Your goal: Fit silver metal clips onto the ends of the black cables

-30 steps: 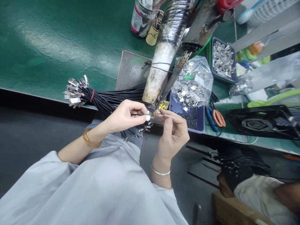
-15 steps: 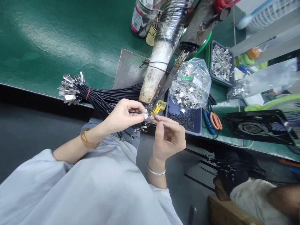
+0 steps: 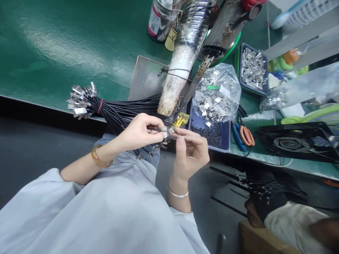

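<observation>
My left hand pinches the end of a thin black wire just below the table edge. My right hand meets it fingertip to fingertip and pinches a small metal clip against the wire end. Behind the hands lies a bundle of black wires bound by a red band, its far ends tipped with metal clips. A blue tray with small dark parts sits just right of my fingers, and a clear bag of metal clips rests on it.
A taped machine column stands on a metal plate on the green table. Orange-handled scissors, a second clip tray, a jar and a black fan lie around. Another person sits at lower right.
My right hand has drawn closer to the left, bringing the clip up to the wire end. The view has shifted slightly.
</observation>
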{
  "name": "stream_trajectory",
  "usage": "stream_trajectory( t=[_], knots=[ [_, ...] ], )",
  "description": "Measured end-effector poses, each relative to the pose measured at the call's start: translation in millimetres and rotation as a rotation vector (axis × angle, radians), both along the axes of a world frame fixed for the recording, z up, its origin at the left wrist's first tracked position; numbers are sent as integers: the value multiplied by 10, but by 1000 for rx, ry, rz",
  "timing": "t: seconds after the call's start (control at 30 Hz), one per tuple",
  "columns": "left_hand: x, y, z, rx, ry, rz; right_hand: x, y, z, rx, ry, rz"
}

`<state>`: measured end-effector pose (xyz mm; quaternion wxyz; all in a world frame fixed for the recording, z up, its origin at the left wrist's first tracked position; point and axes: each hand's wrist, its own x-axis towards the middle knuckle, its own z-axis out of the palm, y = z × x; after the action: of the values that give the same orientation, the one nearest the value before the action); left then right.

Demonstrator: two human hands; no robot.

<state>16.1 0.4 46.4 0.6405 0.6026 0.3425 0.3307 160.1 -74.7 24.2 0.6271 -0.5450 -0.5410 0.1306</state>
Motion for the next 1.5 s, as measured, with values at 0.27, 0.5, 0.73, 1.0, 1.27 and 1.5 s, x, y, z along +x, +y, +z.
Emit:
stream_trajectory(
  t=[0.27, 0.5, 0.73, 1.0, 1.27, 1.5],
  knots=[
    [-1, -19, -27, 30, 6, -6, 21, 3, 46, -35, 107, 31],
    [44, -32, -39, 33, -43, 141, -24, 7, -37, 130, -81, -28],
    [95, -70, -43, 43, -52, 202, 9, 72, -65, 48, -142, -53],
    [156, -107, -108, 189, 28, 331, 60, 121, -55, 203, -494, -94],
    [194, -127, -73, 258, 53, 390, 77, 155, 3, 232, -581, -103],
    [187, -136, -62, 297, 19, 405, 60, 152, 23, 234, -585, -126]
  ],
)
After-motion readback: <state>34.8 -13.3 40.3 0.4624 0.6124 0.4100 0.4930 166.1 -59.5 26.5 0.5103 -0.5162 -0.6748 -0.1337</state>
